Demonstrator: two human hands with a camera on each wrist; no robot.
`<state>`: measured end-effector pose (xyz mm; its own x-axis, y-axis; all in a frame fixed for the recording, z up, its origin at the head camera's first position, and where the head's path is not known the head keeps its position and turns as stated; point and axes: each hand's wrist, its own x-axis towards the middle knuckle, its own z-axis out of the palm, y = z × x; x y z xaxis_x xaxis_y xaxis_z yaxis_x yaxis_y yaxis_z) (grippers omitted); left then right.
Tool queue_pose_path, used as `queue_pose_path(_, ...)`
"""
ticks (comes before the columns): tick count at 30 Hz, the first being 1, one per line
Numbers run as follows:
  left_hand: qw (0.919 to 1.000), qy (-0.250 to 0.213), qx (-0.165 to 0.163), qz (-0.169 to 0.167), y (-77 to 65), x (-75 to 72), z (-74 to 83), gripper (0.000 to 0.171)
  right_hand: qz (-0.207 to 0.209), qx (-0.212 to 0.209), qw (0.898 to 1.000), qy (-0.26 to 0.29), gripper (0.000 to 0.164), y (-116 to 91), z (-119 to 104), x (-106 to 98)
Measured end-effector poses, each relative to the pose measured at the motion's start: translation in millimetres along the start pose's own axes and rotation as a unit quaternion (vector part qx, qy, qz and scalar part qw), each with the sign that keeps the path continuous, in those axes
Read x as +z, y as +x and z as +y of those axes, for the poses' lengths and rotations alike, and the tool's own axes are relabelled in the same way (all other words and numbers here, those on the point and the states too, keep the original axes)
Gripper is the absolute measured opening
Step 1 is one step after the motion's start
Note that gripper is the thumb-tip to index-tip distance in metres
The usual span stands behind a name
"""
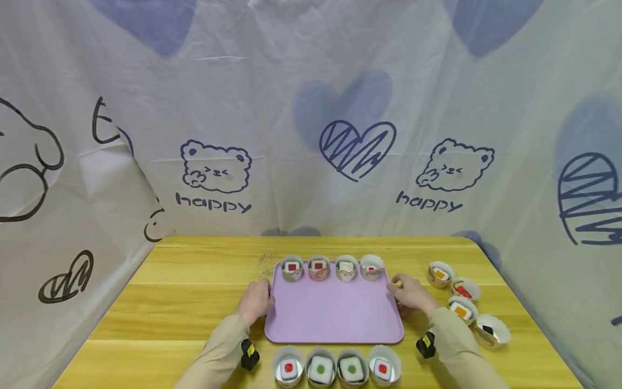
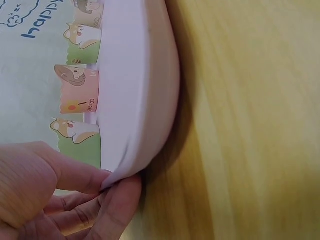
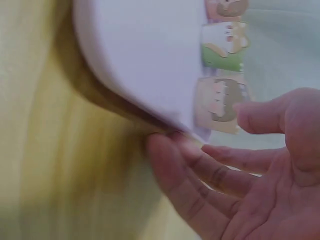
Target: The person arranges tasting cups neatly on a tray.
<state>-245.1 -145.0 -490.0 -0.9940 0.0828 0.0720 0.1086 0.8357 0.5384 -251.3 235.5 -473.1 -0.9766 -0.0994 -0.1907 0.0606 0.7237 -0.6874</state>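
A lilac rectangular tray (image 1: pixel 335 316) lies between the two hands, with several paper cups (image 1: pixel 319 268) lined up along its far edge. The cups hold small white pieces, some topped with red. At the tray's left side, my left hand (image 1: pixel 256 300) pinches the rim between thumb and fingers, as the left wrist view shows closely. On the opposite side is my right hand (image 1: pixel 412 293). Its fingers (image 3: pixel 195 172) reach to the underside of the rim, while the thumb (image 3: pixel 265 117) stands away from the tray, in front of an end cup with a cartoon face (image 3: pixel 220 105).
A row of several cups (image 1: pixel 320 367) stands on the wooden table (image 1: pixel 194 292) in front of the tray. To the right, beside the right forearm, is a cluster of several more cups (image 1: pixel 463 309) with orange, red and black pieces. A printed cloth (image 1: pixel 286 189) hangs behind.
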Motion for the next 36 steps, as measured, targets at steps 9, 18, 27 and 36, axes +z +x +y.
queue_pose_path(9,0.9999,-0.009,0.002,-0.004,-0.7,-1.3,-1.8,0.005,-0.042,-0.034,0.997,-0.054,0.057,-10,-17,-32)
queue_pose_path(18,1.0,-0.001,-0.004,-0.008,-0.9,-1.7,-1.1,0.005,-0.015,-0.048,0.994,-0.101,0.077,-11,-20,-71)
queue_pose_path(27,0.9999,-0.004,-0.009,-0.01,-0.3,-0.9,0.3,0.005,0.022,-0.02,0.991,-0.13,0.09,2,0,-103)
queue_pose_path(36,1.0,-0.007,0.001,-0.005,-1.6,-1.9,0.2,0.004,0.018,0.024,0.987,-0.156,0.092,15,20,-106)
